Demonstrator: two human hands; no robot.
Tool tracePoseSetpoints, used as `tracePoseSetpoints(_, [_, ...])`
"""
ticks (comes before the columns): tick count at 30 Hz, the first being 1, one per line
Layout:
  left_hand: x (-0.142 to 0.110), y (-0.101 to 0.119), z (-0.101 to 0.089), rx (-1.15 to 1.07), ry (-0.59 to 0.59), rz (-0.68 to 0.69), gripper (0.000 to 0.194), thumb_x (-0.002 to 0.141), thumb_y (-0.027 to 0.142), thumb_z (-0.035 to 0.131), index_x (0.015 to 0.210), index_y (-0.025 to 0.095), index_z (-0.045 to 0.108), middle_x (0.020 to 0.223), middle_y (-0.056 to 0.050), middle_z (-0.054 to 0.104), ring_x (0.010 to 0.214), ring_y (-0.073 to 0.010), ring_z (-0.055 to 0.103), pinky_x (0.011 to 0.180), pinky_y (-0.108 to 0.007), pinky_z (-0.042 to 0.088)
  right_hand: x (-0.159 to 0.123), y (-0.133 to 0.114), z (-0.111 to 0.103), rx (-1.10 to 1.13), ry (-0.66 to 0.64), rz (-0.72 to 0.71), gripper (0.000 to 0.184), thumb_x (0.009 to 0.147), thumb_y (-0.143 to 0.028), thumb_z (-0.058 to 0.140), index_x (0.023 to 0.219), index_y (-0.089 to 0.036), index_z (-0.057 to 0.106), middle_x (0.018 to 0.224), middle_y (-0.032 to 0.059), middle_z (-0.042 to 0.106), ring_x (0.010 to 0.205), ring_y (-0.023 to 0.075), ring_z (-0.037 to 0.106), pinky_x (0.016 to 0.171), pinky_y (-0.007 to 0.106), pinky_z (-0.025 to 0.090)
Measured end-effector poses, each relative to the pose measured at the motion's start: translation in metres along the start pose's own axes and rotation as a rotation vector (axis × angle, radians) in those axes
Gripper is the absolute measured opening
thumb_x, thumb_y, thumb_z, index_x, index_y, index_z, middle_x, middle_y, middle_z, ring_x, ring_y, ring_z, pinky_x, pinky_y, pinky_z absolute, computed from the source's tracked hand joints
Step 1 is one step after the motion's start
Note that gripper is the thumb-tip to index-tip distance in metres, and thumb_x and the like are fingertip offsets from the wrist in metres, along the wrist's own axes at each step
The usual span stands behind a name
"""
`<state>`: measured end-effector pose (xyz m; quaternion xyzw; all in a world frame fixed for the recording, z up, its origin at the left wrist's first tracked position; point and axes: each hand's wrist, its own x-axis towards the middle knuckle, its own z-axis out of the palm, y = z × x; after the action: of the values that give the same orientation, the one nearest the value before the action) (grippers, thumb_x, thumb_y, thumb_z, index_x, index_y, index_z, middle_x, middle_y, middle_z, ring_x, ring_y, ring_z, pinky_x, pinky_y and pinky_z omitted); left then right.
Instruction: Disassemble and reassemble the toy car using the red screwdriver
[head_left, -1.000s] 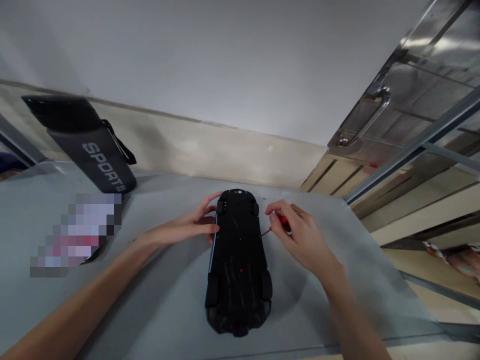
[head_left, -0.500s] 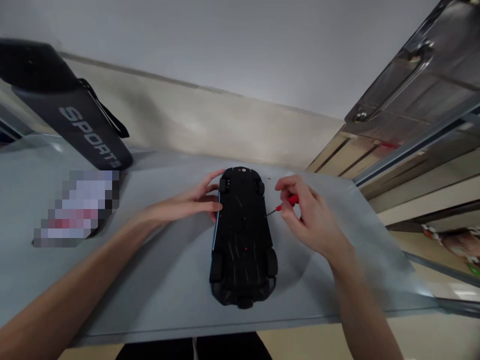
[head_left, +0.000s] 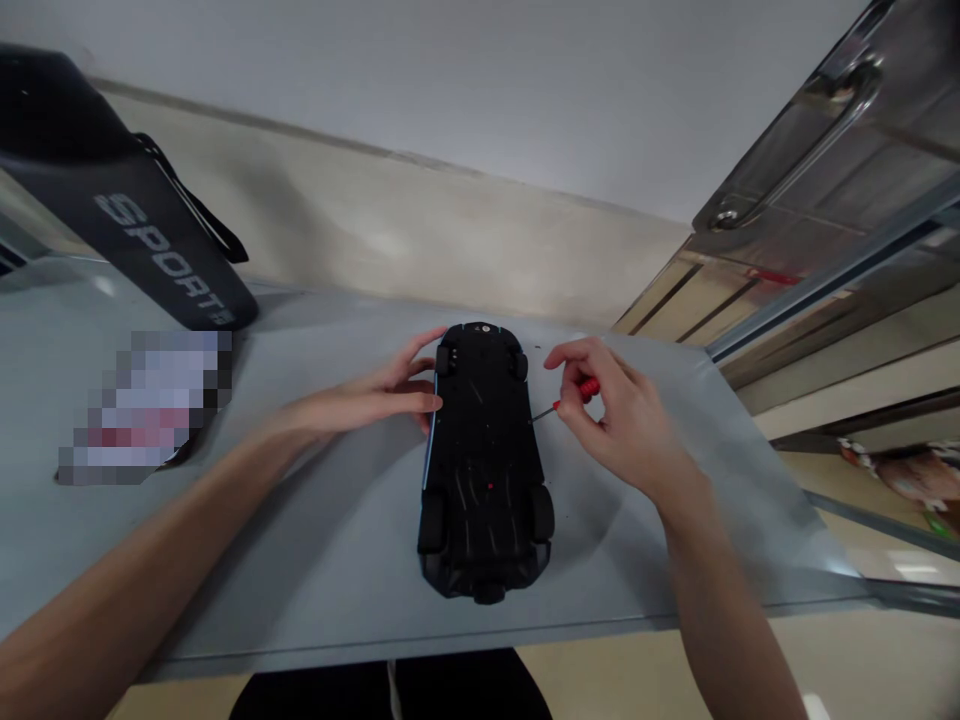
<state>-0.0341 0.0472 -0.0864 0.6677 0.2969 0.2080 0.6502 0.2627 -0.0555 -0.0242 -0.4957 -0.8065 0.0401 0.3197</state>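
"Where is the toy car (head_left: 486, 450)?"
"Upside down on the table (head_left: 615, 590), between the two hands."
"How are the arms?"
"They reach in from both sides. The left hand (head_left: 386, 395) lies low, and the right hand (head_left: 615, 415) tips in toward the car."
"And the fingers?"
"The left ones are spread, with the thumb on the car's left edge. The right ones pinch a red screwdriver (head_left: 589, 391), its tip at the car's right edge."
"Any room?"
"Some table shows before the near edge. The wall (head_left: 450, 230) is behind."
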Motion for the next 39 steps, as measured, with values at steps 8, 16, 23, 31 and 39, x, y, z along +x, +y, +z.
tracePoseSetpoints(8, [0.0002,-0.0028,-0.0017,-0.009,-0.002,-0.009,0.095,0.096,0.036,0.075,0.169,0.048,0.016,0.165,-0.012,0.039,0.111,-0.0234,0.068,0.100,-0.047,0.057,-0.0006,-0.0023,-0.0008,0.056,-0.028,0.031,0.024,0.099,-0.015,0.050,0.120,-0.025,0.054,0.080,-0.0023,0.062,0.077,0.0183,0.063,0.074,0.032,0.049])
tracePoseSetpoints(16, [0.0015,-0.0050,-0.0032,-0.004,-0.025,-0.006,0.096,0.096,0.041,0.075,0.169,0.051,0.013,0.169,-0.012,0.033,0.114,-0.0245,0.066,0.095,-0.044,0.058,0.0026,0.0002,0.0023,0.083,-0.024,0.024,0.023,0.100,-0.015,0.050,0.120,-0.026,0.052,0.087,-0.0004,0.065,0.084,0.0190,0.066,0.076,0.032,0.050])
tracePoseSetpoints(23, [-0.0027,-0.0021,-0.0020,-0.023,-0.016,-0.002,0.095,0.097,0.038,0.075,0.169,0.050,0.013,0.170,-0.011,0.033,0.110,-0.0229,0.067,0.095,-0.043,0.058,0.0019,0.0008,0.0030,0.083,-0.033,0.039,0.013,0.104,-0.018,0.046,0.113,-0.025,0.053,0.096,0.0021,0.066,0.083,0.0183,0.065,0.076,0.032,0.050])
tracePoseSetpoints(31, [-0.0015,-0.0074,-0.0047,-0.042,-0.029,0.012,0.094,0.099,0.035,0.073,0.168,0.052,0.013,0.173,-0.012,0.025,0.111,-0.0224,0.066,0.086,-0.038,0.058,0.0016,-0.0017,0.0006,0.050,-0.061,0.063,0.011,0.105,-0.019,0.046,0.109,-0.024,0.054,0.086,0.0005,0.064,0.077,0.0183,0.060,0.075,0.033,0.048])
tracePoseSetpoints(39, [-0.0034,-0.0008,-0.0022,-0.032,-0.024,-0.009,0.092,0.099,0.037,0.073,0.169,0.049,0.014,0.165,-0.010,0.039,0.113,-0.0250,0.068,0.096,-0.044,0.057,0.0012,-0.0021,0.0008,0.034,-0.044,0.065,0.013,0.103,-0.017,0.046,0.108,-0.025,0.056,0.084,0.0002,0.065,0.076,0.0183,0.061,0.074,0.033,0.047])
